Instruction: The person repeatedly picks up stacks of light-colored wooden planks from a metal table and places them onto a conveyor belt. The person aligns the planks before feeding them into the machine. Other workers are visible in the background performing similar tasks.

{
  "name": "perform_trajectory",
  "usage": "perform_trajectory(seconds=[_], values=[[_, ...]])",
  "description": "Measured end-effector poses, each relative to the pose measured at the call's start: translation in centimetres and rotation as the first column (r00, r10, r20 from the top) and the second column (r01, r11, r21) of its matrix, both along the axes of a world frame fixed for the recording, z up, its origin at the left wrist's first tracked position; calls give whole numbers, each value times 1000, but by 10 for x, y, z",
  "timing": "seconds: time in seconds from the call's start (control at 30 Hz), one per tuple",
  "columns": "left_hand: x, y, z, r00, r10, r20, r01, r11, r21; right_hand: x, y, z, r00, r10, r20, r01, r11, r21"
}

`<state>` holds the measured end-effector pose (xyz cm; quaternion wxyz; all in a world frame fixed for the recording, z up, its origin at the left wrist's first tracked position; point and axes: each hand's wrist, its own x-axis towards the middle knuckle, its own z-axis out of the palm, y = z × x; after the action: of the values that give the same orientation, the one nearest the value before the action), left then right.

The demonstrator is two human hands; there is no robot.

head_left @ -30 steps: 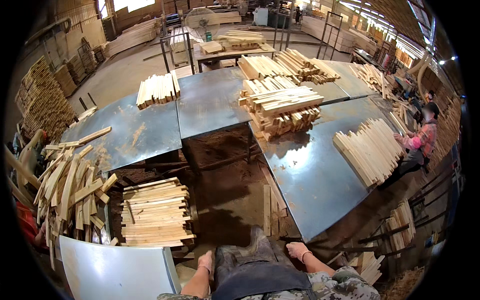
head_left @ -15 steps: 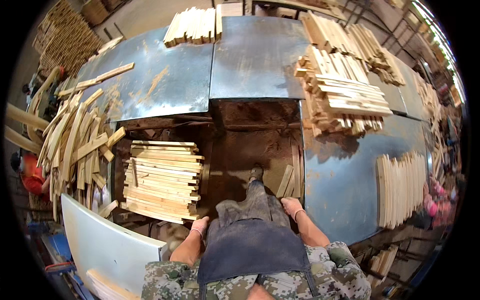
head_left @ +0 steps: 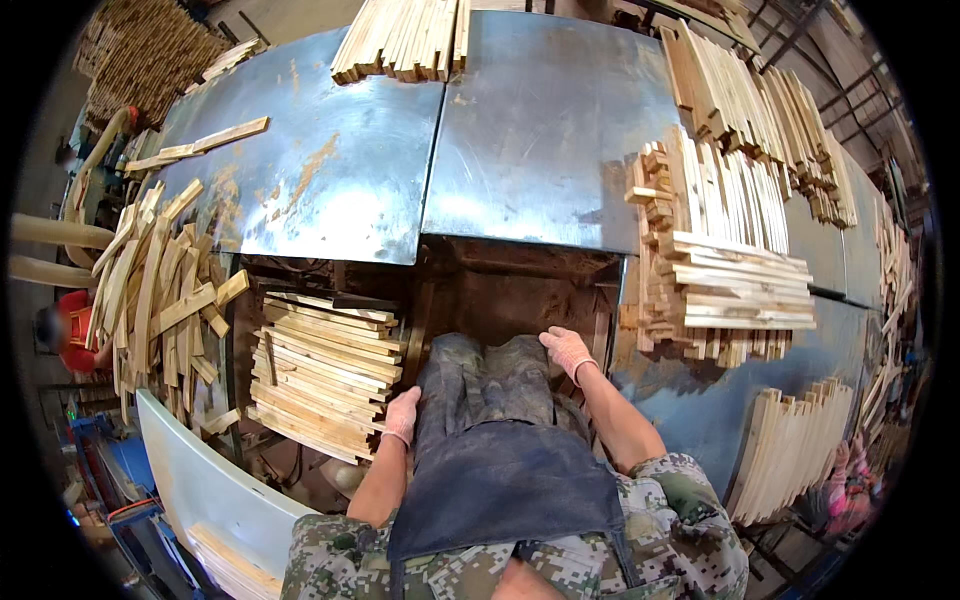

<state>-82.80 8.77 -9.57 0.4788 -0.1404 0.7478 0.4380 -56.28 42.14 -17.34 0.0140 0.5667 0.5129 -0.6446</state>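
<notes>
My left hand (head_left: 402, 413), in a pale pinkish glove, hangs beside my left thigh, close to the right-hand ends of a stack of wooden strips (head_left: 325, 385). Nothing shows in it, and its fingers look loosely extended. My right hand (head_left: 567, 352), gloved the same way, is by my right knee with the fingers loosely out and nothing visible in them. A dark apron (head_left: 505, 490) covers my lap, and dark trousers (head_left: 490, 385) show beyond it. The strips lie roughly parallel in several layers, in the recess to my left.
Metal-topped tables (head_left: 540, 140) border the recess ahead and right. Crossed strip stacks (head_left: 740, 280) and an upright row (head_left: 795, 450) stand right. Loose strips (head_left: 165, 290) heap at left, behind a pale curved panel (head_left: 200, 470). A person in red (head_left: 75, 335) is at far left.
My view has shifted, and the tabletop edge ahead sits lower in the picture. Both hands have risen, the right one inward to my knee. My foot, visible before, is now hidden.
</notes>
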Motion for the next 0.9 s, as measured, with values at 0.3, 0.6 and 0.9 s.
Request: perform_trajectory(seconds=[0.3,0.6,0.9], values=[[-126,118,3,982,178,-57,-162,962,220,-74,51,33,994,-2,-108,-18,983,-182],[-306,278,46,967,174,-185,-68,879,472,-199,168,103,973,-219,-73,195,948,-250],[-451,383,33,955,-7,-297,107,941,322,-316,321,83,967,253,19,-253,959,130]])
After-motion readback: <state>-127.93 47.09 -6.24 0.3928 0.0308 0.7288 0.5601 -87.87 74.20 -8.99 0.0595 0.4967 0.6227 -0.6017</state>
